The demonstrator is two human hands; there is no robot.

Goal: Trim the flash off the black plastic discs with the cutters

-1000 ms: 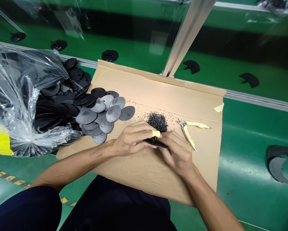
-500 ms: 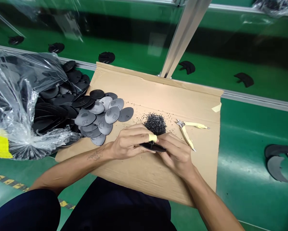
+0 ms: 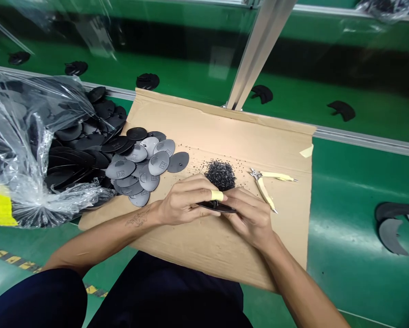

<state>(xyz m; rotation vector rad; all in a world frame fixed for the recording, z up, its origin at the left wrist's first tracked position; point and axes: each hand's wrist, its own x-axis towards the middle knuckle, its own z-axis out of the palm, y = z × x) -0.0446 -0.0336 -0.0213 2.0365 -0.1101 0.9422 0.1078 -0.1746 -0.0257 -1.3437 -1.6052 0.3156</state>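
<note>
Starting with the largest item, we record a green work surface (image 3: pixel 343 180) under a cardboard sheet (image 3: pixel 218 134), which probably serves to protect the surface and catch debris. At the left lies a clear plastic bag (image 3: pixel 15 136), with dark parts (image 3: pixel 71 157) massed at its mouth, seemingly for easy access. Beside them, on the cardboard, grey discs (image 3: pixel 149 178) overlap in a loose group, within the left arm's reach.

We find both hands engaged on one piece. The left hand (image 3: pixel 186 199) grips its left end, fingers above and thumb beneath; the right hand (image 3: pixel 249 210) pinches its right end. We judge that this two-sided hold keeps the piece steady. Nippers (image 3: pixel 258 176) lie unheld beyond the right hand, handles spread, apparently parked close for ready use.

The held piece, a dark disc (image 3: pixel 221 209), sits between the hands, near the sheet's middle, with a small stem visible. Yellow tape (image 3: pixel 217 195) wraps one left finger, presumably against wear. Smallest are the black granules (image 3: pixel 220 175), heaped just beyond the fingers, perhaps because they drop there.
</note>
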